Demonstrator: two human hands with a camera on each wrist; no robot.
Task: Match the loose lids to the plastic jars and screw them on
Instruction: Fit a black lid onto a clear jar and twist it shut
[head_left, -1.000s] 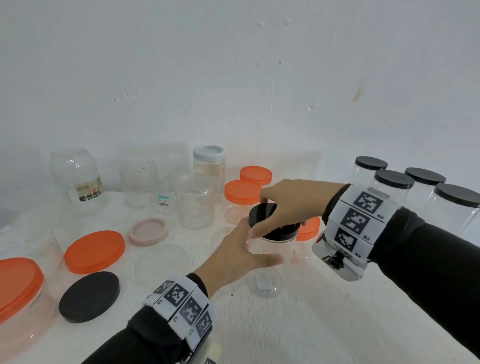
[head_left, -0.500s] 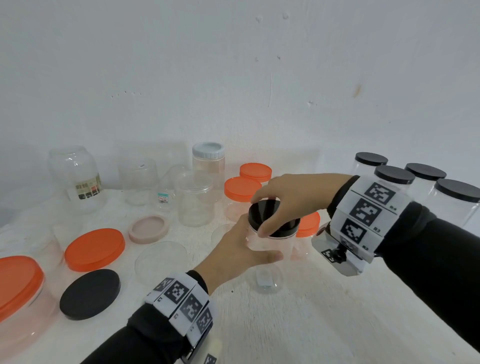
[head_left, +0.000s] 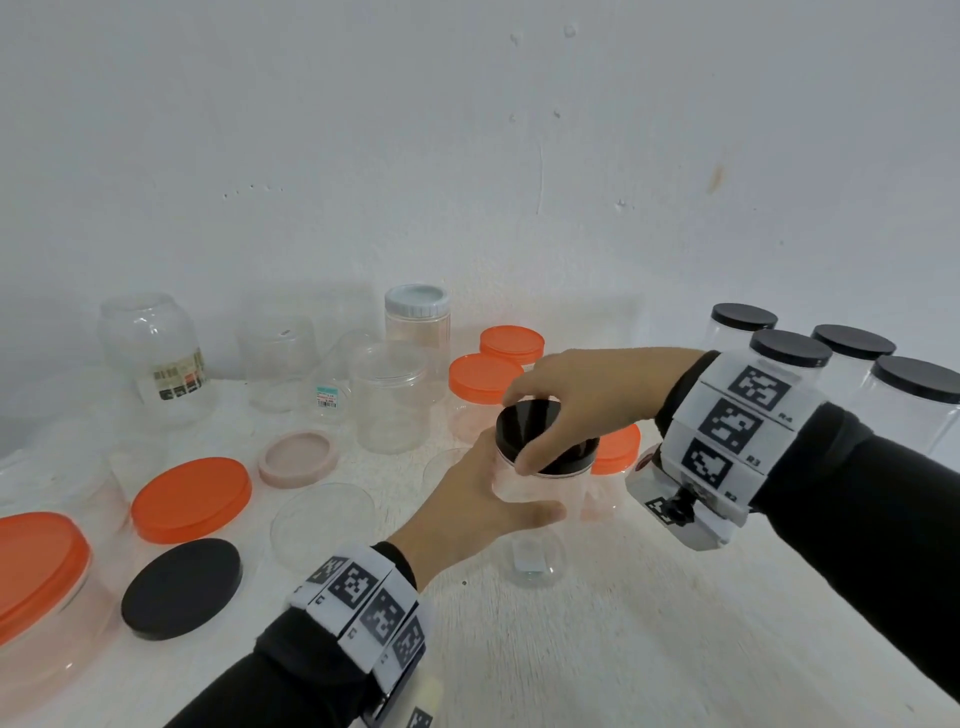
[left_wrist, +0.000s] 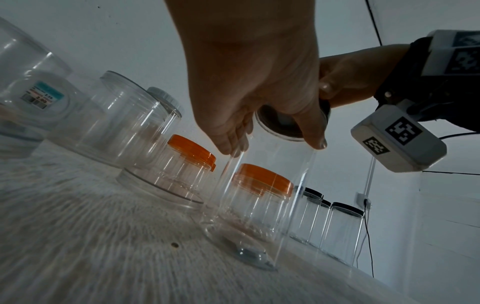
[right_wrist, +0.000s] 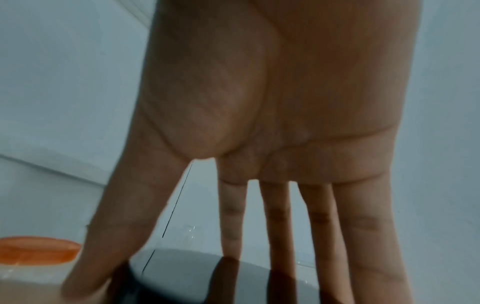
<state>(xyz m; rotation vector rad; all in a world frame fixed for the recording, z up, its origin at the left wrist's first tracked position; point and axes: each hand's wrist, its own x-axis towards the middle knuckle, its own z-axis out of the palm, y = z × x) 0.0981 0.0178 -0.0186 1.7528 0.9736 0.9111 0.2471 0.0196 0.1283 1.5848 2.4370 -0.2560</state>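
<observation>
A tall clear plastic jar (head_left: 535, 545) stands upright on the white table, seen close in the left wrist view as the clear jar (left_wrist: 262, 205). My left hand (head_left: 483, 499) grips its upper body, thumb in front. A black lid (head_left: 535, 426) sits on the jar's mouth, and my right hand (head_left: 576, 400) grips its rim from above with thumb and fingers. The right wrist view shows those fingers (right_wrist: 278, 236) spread over the black lid (right_wrist: 187, 267). Loose lids lie at the left: an orange lid (head_left: 191, 499), a black lid (head_left: 182, 587) and a pink lid (head_left: 297, 457).
Several open clear jars (head_left: 389, 402) stand toward the wall, with orange-lidded jars (head_left: 485, 382) behind my hands. Several black-lidded jars (head_left: 789, 353) stand at the right. A wide tub with an orange lid (head_left: 36, 566) sits at the near left. A clear round lid (head_left: 322, 517) lies flat.
My right hand has turned on the black lid, its wrist swinging up and to the right. The left hand keeps its grip on the jar, which stays in place.
</observation>
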